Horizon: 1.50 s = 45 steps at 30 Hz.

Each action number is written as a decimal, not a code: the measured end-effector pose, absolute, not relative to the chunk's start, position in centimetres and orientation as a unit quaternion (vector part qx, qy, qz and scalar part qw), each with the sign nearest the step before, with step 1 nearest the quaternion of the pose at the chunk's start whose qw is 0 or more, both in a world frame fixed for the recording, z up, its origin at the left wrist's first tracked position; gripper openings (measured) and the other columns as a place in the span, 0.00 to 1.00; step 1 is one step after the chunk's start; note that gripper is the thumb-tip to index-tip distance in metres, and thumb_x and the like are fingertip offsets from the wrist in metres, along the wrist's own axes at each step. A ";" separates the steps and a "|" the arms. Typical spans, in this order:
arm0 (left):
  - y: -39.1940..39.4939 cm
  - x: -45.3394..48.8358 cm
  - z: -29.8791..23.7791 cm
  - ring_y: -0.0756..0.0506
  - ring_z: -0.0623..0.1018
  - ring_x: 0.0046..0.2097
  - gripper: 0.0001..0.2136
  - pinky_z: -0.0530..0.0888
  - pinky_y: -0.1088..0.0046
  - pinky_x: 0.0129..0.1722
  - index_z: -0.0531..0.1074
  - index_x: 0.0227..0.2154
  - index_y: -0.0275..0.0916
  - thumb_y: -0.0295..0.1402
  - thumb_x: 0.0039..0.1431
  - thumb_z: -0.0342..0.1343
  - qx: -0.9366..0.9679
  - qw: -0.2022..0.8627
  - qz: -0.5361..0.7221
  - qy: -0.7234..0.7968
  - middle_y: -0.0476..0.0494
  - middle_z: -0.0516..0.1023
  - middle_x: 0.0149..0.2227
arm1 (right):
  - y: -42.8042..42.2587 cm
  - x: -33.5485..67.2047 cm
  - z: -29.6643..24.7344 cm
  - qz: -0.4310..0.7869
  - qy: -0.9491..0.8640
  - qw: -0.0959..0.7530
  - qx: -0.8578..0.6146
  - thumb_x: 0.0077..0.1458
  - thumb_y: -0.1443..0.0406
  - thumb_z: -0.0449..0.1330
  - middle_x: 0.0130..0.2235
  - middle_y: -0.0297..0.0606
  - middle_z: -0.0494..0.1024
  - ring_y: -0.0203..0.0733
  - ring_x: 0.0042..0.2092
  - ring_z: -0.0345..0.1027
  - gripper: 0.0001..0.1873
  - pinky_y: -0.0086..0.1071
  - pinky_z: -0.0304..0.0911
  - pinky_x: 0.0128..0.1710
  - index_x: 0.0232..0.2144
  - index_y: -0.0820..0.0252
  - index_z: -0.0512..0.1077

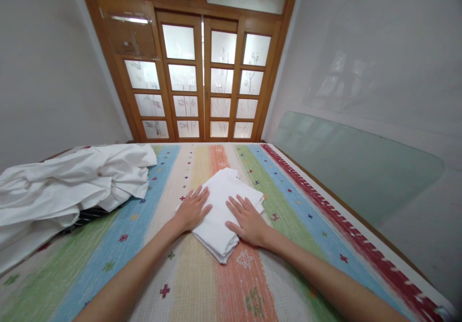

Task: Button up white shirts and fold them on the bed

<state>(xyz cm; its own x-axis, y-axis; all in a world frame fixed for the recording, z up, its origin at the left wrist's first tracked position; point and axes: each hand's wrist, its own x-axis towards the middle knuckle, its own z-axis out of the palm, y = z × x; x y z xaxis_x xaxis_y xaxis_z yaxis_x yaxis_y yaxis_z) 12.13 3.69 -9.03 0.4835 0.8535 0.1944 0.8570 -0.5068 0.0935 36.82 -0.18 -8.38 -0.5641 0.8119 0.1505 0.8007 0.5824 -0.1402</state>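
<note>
A white cloth, folded into several layers, lies at an angle on the striped bedspread. My left hand rests on its left side with the fingers spread flat. On the right side of the cloth, my right hand lies palm down, fingers stretched out and apart. Neither hand grips the fabric. The layered edges of the cloth show at its near corner, and a smaller corner pokes out at the far end.
A crumpled white sheet is heaped at the left, with a dark striped fabric partly under it. A pale green glass panel is along the right wall. Wooden doors with glass panes stand beyond the bed's far edge.
</note>
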 end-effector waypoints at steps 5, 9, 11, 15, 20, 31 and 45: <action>4.0 13.3 -8.6 0.38 0.52 0.68 0.28 0.51 0.54 0.65 0.60 0.61 0.32 0.44 0.67 0.34 -0.863 0.026 -0.106 -0.492 0.35 0.56 0.66 | -2.9 35.5 -6.9 0.098 -0.912 0.078 -0.390 0.67 0.51 0.40 0.68 0.48 0.49 0.51 0.69 0.36 0.33 0.52 0.36 0.66 0.67 0.64 0.50; 5.3 12.9 -8.6 0.42 0.54 0.67 0.29 0.54 0.59 0.65 0.57 0.63 0.30 0.43 0.68 0.31 -0.874 0.010 -0.106 -0.474 0.34 0.56 0.66 | -6.1 33.7 -6.7 0.114 -0.952 0.085 -0.272 0.67 0.53 0.40 0.68 0.38 0.51 0.46 0.69 0.34 0.29 0.49 0.34 0.67 0.67 0.55 0.49; 5.7 12.6 -8.6 0.42 0.56 0.67 0.28 0.55 0.60 0.64 0.57 0.63 0.31 0.44 0.67 0.31 -0.873 0.000 -0.106 -0.476 0.34 0.57 0.66 | -7.2 33.5 -6.6 0.111 -0.954 0.089 -0.264 0.68 0.55 0.40 0.67 0.38 0.53 0.44 0.69 0.35 0.29 0.48 0.35 0.67 0.67 0.56 0.48; 5.3 12.8 -8.4 0.41 0.57 0.67 0.27 0.57 0.57 0.63 0.59 0.62 0.35 0.44 0.67 0.33 -0.864 0.007 -0.108 -0.492 0.36 0.59 0.65 | -7.8 34.4 -5.9 0.125 -0.956 0.088 -0.250 0.67 0.55 0.43 0.67 0.37 0.54 0.43 0.69 0.38 0.30 0.47 0.37 0.67 0.68 0.54 0.47; 2.7 12.3 -8.8 0.39 0.55 0.67 0.29 0.46 0.51 0.65 0.57 0.63 0.37 0.48 0.67 0.33 -0.871 0.025 -0.096 -0.481 0.37 0.59 0.65 | -5.9 36.9 -6.2 0.134 -0.935 0.089 -0.316 0.68 0.54 0.40 0.68 0.41 0.48 0.43 0.69 0.37 0.30 0.46 0.39 0.67 0.67 0.57 0.48; -2.1 8.7 -9.1 0.33 0.63 0.62 0.28 0.63 0.53 0.58 0.64 0.59 0.39 0.49 0.64 0.39 -0.828 0.027 -0.121 -0.546 0.39 0.61 0.65 | -5.9 39.4 -6.6 0.030 -0.885 0.166 -0.433 0.68 0.60 0.41 0.64 0.45 0.60 0.49 0.68 0.40 0.25 0.52 0.43 0.66 0.58 0.63 0.66; -4.8 8.1 -9.5 0.38 0.51 0.68 0.25 0.55 0.53 0.64 0.46 0.67 0.48 0.40 0.69 0.36 -0.894 0.021 -0.126 -0.430 0.48 0.52 0.68 | -6.3 36.2 -8.0 0.051 -0.916 0.098 -0.387 0.66 0.54 0.44 0.68 0.48 0.47 0.50 0.69 0.33 0.33 0.48 0.40 0.67 0.66 0.67 0.50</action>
<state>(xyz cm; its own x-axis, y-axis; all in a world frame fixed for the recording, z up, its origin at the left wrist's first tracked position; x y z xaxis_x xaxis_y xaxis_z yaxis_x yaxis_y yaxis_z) 8.15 -4.77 -9.46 0.5978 0.7640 0.2427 0.7745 -0.6286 0.0711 36.19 -6.29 -7.96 -0.6819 0.7180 0.1395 0.6980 0.6958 -0.1694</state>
